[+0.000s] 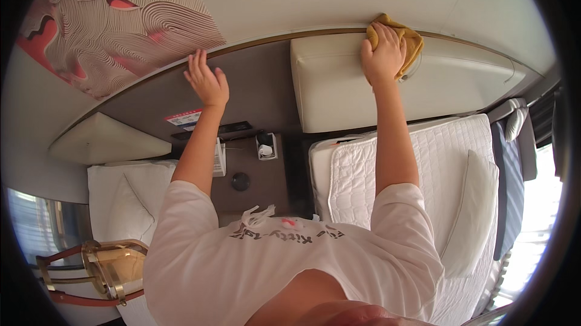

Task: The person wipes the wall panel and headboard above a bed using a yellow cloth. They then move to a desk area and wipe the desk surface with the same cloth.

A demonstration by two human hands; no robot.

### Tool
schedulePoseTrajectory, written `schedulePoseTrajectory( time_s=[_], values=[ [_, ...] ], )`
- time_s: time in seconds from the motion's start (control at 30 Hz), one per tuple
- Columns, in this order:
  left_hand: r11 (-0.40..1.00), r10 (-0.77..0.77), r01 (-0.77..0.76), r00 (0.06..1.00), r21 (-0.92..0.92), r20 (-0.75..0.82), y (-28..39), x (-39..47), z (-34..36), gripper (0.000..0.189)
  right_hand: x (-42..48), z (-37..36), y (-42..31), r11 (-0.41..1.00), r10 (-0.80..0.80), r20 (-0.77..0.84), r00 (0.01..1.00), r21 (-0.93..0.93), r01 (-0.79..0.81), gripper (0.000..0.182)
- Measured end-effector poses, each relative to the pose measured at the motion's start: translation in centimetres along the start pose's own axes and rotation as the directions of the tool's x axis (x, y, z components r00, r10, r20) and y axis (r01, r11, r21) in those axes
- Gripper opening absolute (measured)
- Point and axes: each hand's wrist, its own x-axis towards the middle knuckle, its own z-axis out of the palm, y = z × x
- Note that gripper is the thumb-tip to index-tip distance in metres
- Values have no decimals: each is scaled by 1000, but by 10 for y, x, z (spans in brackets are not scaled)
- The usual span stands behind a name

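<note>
My right hand [385,56] presses a mustard-yellow cloth [411,42] against the top edge of the cream padded headboard panel [333,83], where it meets the wall trim. Part of the cloth is hidden beneath the palm. My left hand [206,78], fingers apart and holding nothing, rests with its fingertips at the thin brown trim [254,43] along the top of the grey wall panel, just below the pink and white wavy wall picture [163,22].
Below stand a bedside cabinet [268,190] with a small box of items [266,146] and a round black object [240,181]. A bed with a quilted white pad [354,180] and pillow [472,212] lies right, another bed [113,208] left. A glass-and-brass lamp [113,271] is at lower left.
</note>
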Motion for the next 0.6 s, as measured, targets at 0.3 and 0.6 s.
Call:
schedulePoseTrajectory(
  time_s=[0.3,0.6],
  values=[
    [994,76,-73,997,-82,31,-17,-2,1,59,-44,23,-170,962,-216,225,950,215,168,69],
    [974,222,-209,954,-85,200,-45,11,-29,50,-95,77,-225,871,-426,294,855,388,301,100]
  ],
)
